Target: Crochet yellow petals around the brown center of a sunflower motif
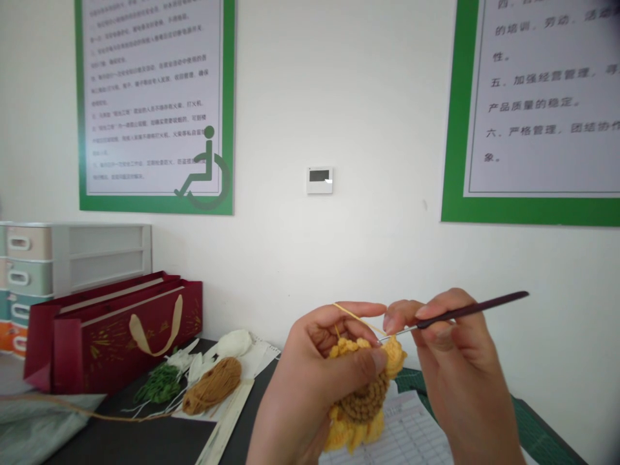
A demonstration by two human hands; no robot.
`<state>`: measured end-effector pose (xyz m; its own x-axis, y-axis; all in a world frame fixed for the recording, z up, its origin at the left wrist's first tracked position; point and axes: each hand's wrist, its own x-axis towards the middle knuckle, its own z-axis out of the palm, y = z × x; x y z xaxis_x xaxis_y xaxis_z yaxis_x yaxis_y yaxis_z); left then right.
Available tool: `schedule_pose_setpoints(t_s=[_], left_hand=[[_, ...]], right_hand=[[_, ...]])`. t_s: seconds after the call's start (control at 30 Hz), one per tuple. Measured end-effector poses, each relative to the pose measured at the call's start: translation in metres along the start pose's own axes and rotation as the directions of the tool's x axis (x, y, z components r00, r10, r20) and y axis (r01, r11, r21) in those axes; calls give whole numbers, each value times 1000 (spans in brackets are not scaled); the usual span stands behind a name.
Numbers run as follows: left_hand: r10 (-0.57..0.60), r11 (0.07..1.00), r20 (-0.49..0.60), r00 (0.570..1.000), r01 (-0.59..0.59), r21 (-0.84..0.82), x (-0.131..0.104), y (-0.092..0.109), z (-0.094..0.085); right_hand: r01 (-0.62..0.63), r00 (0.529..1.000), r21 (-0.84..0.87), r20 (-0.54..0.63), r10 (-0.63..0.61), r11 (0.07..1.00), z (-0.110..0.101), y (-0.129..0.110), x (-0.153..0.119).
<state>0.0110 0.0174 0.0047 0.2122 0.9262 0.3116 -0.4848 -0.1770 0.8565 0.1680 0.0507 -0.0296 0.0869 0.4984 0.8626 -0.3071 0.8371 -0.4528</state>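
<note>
A crocheted piece (363, 400) with a brown round centre and yellow petals is pinched in my left hand (320, 381), thumb across its front. Yellow yarn (358, 316) runs over the raised index finger of that hand down to the work. My right hand (455, 355) grips a crochet hook (472, 310) with a dark handle. The hook's metal tip meets the yellow stitches at the top of the piece, close to my left thumb. My right fingertips are beside the yarn there.
Dark red gift bags (126, 336) stand at the left before plastic drawers (29, 278). Brown yarn (213, 385), green yarn (159, 384) and white yarn (234, 343) lie on the dark table. A printed sheet (411, 426) and a green mat (537, 426) lie beneath my hands.
</note>
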Motion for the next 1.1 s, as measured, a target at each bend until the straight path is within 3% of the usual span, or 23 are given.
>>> schedule_pose_setpoints(t_s=[0.33, 0.63, 0.93, 1.1], left_hand=[[4, 1000, 20, 1000, -4, 22, 0, -1, 0], [-1, 999, 25, 1000, 0, 49, 1, -3, -2], [18, 994, 1, 1000, -18, 106, 2, -6, -3], [70, 991, -21, 997, -68, 115, 4, -7, -3]], right_hand=[[39, 993, -81, 116, -30, 996, -19, 0, 5], [77, 984, -98, 171, -59, 992, -21, -7, 5], [241, 951, -249, 255, -177, 938, -19, -15, 3], [435, 882, -409, 374, -287, 802, -16, -23, 4]])
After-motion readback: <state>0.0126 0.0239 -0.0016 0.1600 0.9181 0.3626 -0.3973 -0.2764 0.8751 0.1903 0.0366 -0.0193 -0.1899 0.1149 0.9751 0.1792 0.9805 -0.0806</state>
